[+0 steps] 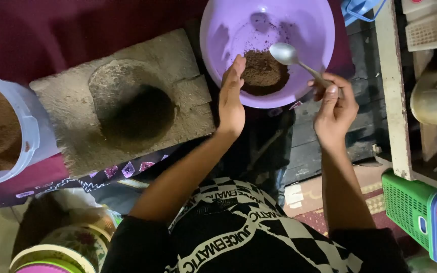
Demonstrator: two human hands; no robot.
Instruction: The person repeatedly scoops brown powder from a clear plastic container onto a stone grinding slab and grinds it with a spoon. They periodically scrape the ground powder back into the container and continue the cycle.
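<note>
The left hand [231,98] rests flat-fingered, grasping nothing, on the near rim of the purple bowl [309,30], while the right hand [335,103] pinches the handle of a metal spoon [292,56] raised above the brown powder [263,71] heaped inside it.

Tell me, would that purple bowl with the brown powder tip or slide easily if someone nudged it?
Probably it slides. The purple bowl looks like thin plastic and holds only a small heap of brown powder, so it seems light. Its wide, rounded shape may rock. The left hand resting on its rim likely steadies it while the right hand holds the spoon.
</note>
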